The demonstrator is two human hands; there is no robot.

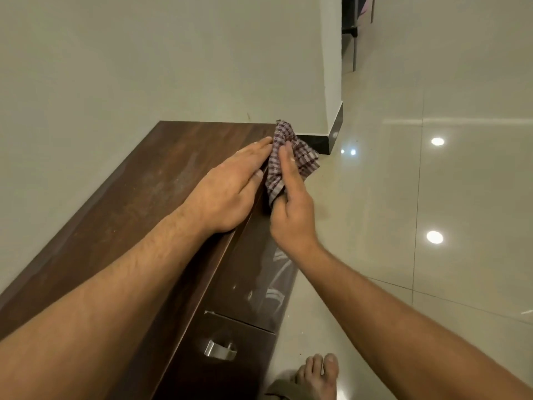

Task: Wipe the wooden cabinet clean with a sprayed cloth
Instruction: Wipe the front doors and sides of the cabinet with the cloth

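- Head view: the cabinet runs along the wall, with its top and part of its glossy front in sight.
- The cloth, a checked rag, is bunched at the far end of the cabinet, at the front edge of the top, and hangs partly over the front.
- The right hand grips the lower part of the cloth. Its fingers are curled round the bunch, and the forefinger lies stretched along the fabric.
- The left hand lies flat on the top beside the front edge. Its fingers are straight and grasp nothing, and the fingertips touch the cloth.
- No spray bottle is in sight, and I cannot tell whether the cloth is damp.
- Progress, as a judgement: wiping is under way at the far corner. The top shows pale, dusty smears and specks along its middle, so much of it seems unfinished.
- The front shows light streaks and marks near the handle, so that face probably needs a pass too.
- The near end of the top is hidden under the forearms, so its state cannot be told.
- A bare foot stands on the tiled floor by the cabinet.
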